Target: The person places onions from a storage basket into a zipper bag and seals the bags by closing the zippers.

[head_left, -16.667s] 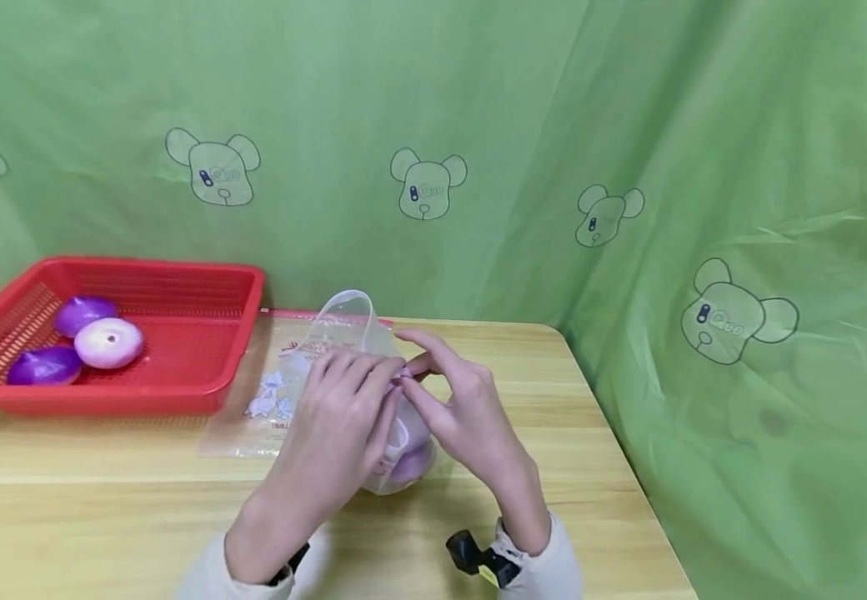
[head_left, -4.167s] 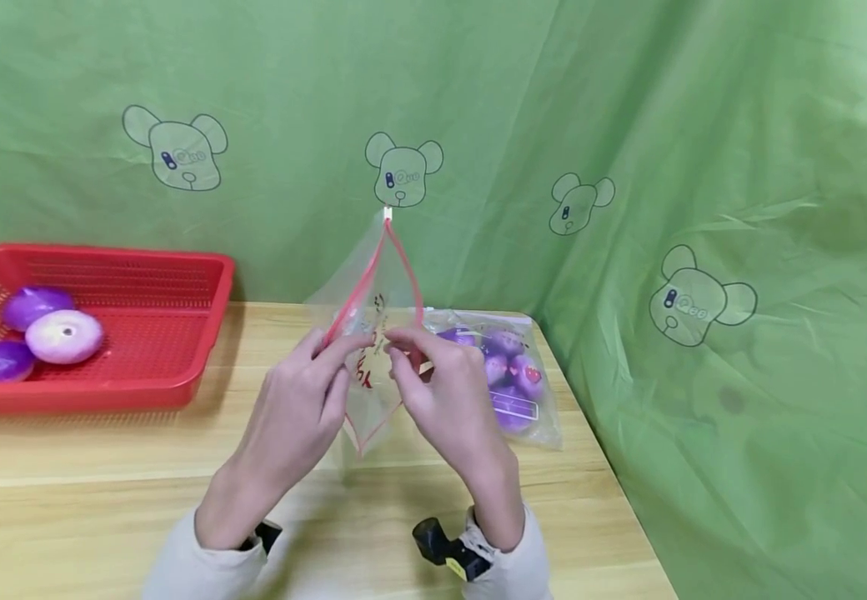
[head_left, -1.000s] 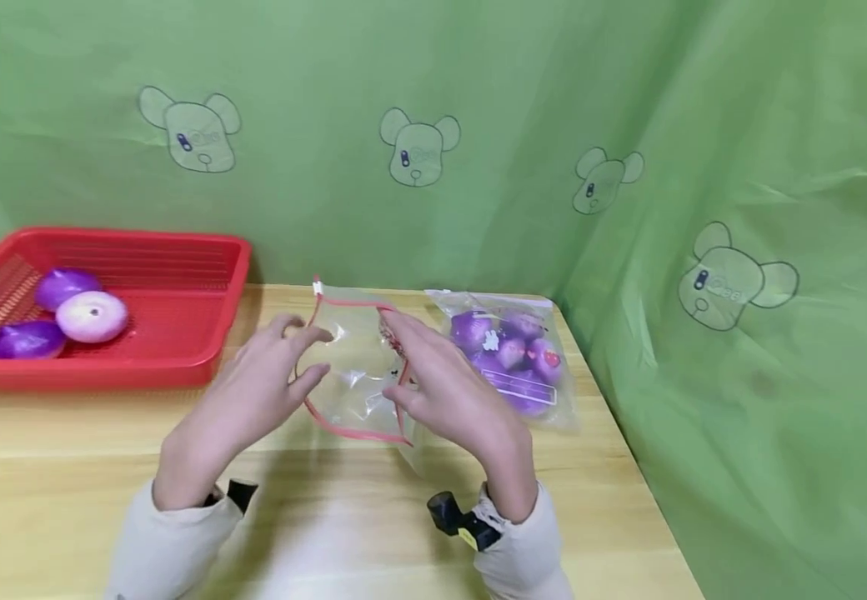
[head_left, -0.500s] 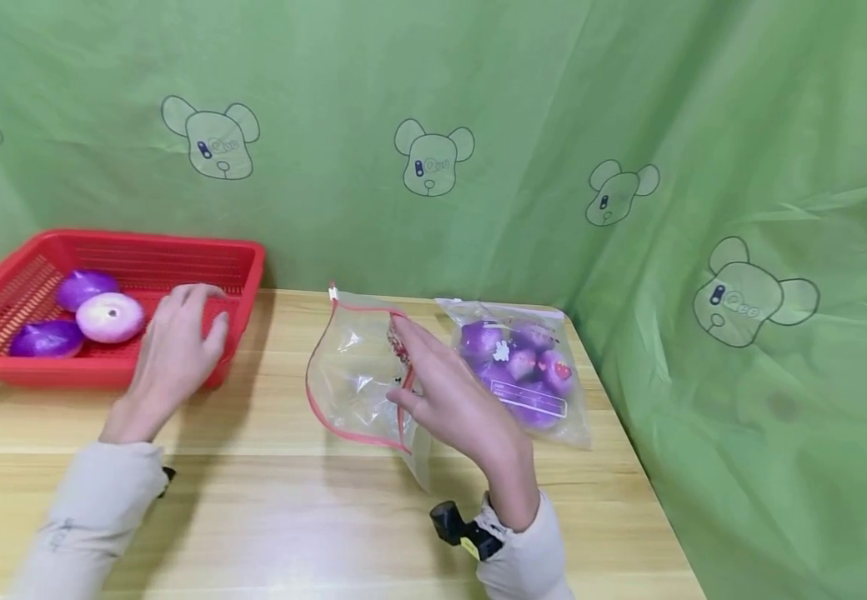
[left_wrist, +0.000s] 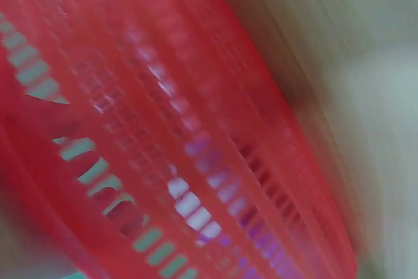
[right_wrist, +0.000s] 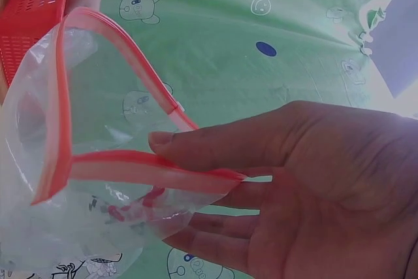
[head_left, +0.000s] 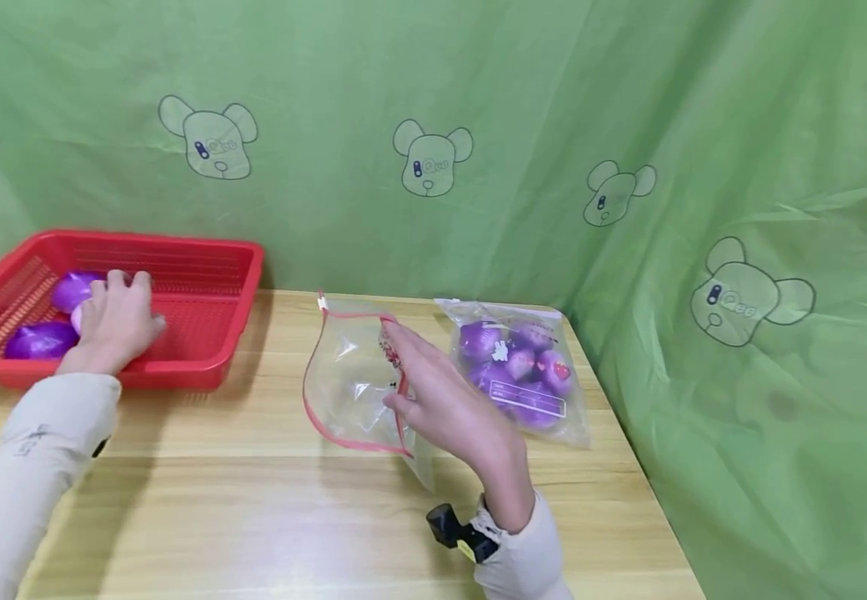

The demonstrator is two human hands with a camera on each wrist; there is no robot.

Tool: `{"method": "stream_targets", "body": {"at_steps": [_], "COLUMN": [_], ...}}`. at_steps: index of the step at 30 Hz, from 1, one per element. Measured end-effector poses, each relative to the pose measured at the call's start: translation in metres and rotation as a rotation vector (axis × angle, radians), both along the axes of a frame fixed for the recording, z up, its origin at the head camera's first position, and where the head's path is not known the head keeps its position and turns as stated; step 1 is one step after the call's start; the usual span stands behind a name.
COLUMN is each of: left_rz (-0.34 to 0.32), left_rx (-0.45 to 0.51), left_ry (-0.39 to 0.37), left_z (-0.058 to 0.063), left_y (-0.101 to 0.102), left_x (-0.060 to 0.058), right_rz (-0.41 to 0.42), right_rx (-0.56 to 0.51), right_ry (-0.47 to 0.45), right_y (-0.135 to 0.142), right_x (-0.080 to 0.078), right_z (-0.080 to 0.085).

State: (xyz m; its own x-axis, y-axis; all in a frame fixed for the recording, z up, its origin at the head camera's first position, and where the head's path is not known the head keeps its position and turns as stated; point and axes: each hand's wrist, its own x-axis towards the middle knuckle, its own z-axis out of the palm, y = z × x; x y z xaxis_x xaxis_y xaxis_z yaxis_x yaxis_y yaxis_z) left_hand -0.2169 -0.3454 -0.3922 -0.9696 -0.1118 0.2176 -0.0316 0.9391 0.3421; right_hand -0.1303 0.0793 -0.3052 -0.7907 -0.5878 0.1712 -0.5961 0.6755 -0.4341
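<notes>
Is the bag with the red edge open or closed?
Open: the clear bag has its red-edged mouth gaping wide, with the right hand pinching one side.

Compared with one second ago, the left hand (head_left: 114, 327) is now away from the red-edged bag (head_left: 351, 383) and reaches inside the red basket (head_left: 201, 371), where its fingers bend over the pale onion (head_left: 77, 322) and hide most of it. The red-edged bag, flat on the counter (head_left: 253, 517) at first, now has its mouth wide open, and only the right hand (head_left: 452, 404) holds it. The bag of purple onions (head_left: 519, 372) now lies at the right, released from both hands.
</notes>
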Motion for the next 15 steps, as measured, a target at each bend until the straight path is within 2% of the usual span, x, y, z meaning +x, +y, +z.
{"method": "stream_targets", "body": {"at_steps": [4, 8, 15], "left_rz": [0.067, 0.111, 0.079], "left_rx": [-0.012, -0.024, -0.015], "left_ry": [-0.05, -0.108, -0.162], "left_z": [-0.002, 0.0, 0.003], "left_y": [-0.018, -0.033, -0.042], "left_x": [-0.003, 0.004, 0.008], "right_rz": [-0.004, 0.001, 0.007], "right_rx": [0.007, 0.004, -0.003], "right_ry": [-0.006, 0.002, -0.044], "right_y": [0.002, 0.002, 0.003], "right_x": [0.0, 0.001, 0.002], "right_z": [0.001, 0.003, 0.005]}}
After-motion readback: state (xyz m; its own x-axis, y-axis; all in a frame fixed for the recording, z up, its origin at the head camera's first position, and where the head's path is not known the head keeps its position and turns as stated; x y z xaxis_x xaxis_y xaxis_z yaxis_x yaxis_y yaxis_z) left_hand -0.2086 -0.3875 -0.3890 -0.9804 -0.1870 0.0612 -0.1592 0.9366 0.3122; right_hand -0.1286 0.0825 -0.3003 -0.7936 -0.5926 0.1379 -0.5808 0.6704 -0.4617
